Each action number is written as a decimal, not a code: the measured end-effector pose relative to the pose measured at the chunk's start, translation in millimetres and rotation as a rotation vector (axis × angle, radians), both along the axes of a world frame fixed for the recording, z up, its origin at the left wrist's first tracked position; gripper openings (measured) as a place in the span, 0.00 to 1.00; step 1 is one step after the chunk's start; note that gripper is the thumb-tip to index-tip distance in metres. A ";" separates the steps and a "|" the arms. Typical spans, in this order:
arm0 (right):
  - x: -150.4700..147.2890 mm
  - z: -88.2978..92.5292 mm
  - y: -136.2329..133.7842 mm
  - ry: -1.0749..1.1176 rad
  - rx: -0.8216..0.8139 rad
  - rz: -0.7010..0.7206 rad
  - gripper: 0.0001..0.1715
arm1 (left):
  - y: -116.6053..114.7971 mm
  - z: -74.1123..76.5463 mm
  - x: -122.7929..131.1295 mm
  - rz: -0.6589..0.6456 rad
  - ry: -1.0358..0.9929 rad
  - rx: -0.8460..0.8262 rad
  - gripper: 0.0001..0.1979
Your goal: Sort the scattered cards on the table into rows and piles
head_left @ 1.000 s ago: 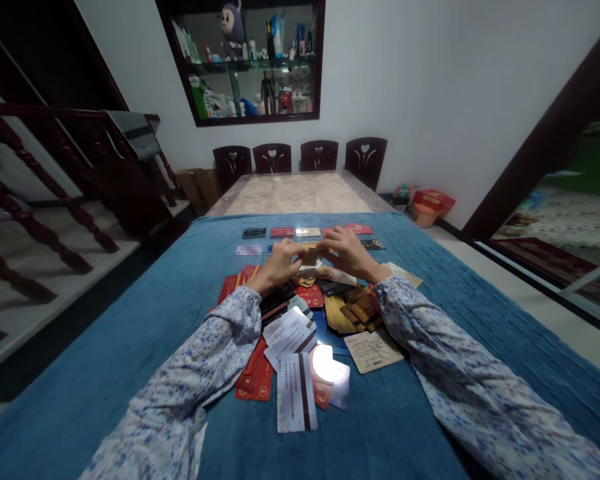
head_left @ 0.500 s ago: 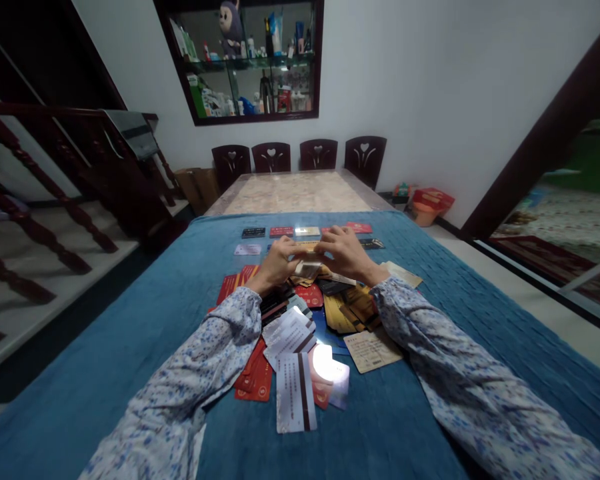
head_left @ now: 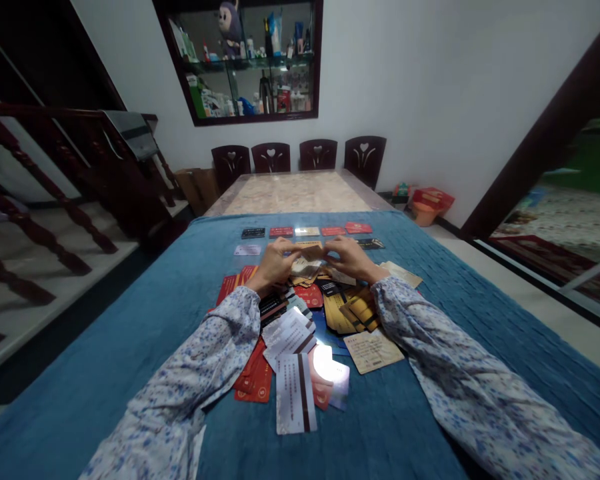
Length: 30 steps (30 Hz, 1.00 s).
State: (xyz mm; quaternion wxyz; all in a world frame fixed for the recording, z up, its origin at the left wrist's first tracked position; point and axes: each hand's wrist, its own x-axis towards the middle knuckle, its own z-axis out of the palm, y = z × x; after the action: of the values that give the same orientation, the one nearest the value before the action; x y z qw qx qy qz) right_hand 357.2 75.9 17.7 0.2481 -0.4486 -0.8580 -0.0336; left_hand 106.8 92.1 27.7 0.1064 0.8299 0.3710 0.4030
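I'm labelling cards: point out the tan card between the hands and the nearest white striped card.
Tan card (head_left: pixel 313 252), head view: its visible face.
White striped card (head_left: pixel 293 395), head view: printed face beside the stripe.

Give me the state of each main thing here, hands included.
Left hand: fingers closed on gold card
Right hand: fingertips on same card
Gold card: held up, tilted
Far row of cards: side by side, flat
Front white card: flat, stripe up
Blue cloth: spread
Table: partly covered

On the cloth (head_left: pixel 130 320), a card row (head_left: pixel 307 232) lies behind the card pile (head_left: pixel 291 335)
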 end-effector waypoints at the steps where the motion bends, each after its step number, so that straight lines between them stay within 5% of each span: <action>1: 0.2 0.2 0.0 0.012 0.009 0.002 0.09 | 0.6 -0.3 -0.4 0.006 0.009 0.003 0.06; 16: -0.4 5.8 -2.5 -0.018 0.103 -0.028 0.11 | -7.5 -4.8 0.8 0.083 0.232 0.041 0.25; 30: -4.2 -4.5 -2.7 -0.072 0.133 -0.085 0.11 | -15.6 -3.9 7.2 0.120 0.442 -0.028 0.16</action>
State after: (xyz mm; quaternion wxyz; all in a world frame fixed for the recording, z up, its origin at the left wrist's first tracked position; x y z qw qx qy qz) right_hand 353.0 73.2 13.2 0.2447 -0.4655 -0.8425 -0.1171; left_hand 114.0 76.6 23.7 0.0098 0.8729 0.4393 0.2118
